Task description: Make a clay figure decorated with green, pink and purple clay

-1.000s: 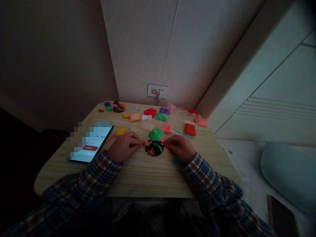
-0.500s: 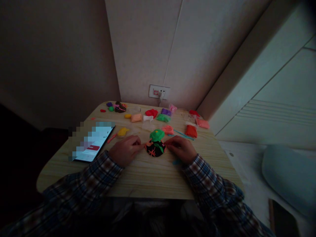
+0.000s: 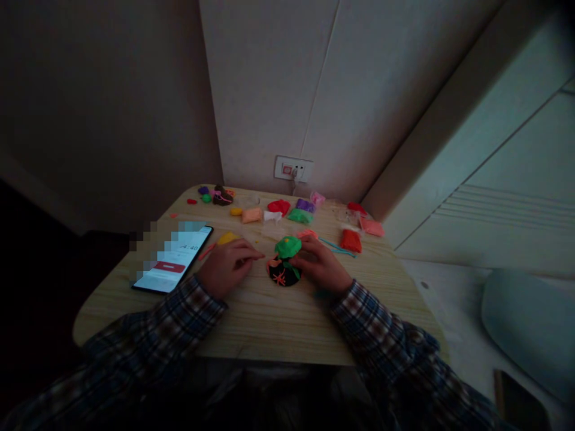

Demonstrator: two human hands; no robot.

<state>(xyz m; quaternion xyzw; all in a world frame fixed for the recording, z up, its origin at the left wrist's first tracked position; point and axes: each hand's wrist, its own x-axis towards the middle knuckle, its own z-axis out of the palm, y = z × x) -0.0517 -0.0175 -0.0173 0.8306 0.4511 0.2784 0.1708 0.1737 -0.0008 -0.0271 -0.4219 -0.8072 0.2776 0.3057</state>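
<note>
A black clay disc (image 3: 283, 276) with orange branching strands and a green strip lies on the table in front of me. At its far edge sits a green clay piece (image 3: 287, 246), rounded, with a small yellow spot on top. My right hand (image 3: 321, 266) grips the green piece from the right, thumb low at its front and fingers at its side. To the left of the disc, my left hand (image 3: 229, 266) hovers apart from it, index finger stretched out, thumb separate, holding nothing visible. Yellow clay (image 3: 227, 238) lies just behind that hand.
A phone (image 3: 173, 263) with a lit screen lies left on the wooden table (image 3: 269, 335). Along the back are clay packets, including peach (image 3: 251, 215), purple (image 3: 305, 205) and red-orange (image 3: 351, 240). Blue strips (image 3: 338, 247) lie right. A wall socket (image 3: 294, 168) holds a plug.
My right hand has moved from the disc's right edge up to the green piece. My left hand has drawn back slightly from the disc's left edge. The view has shifted a little.
</note>
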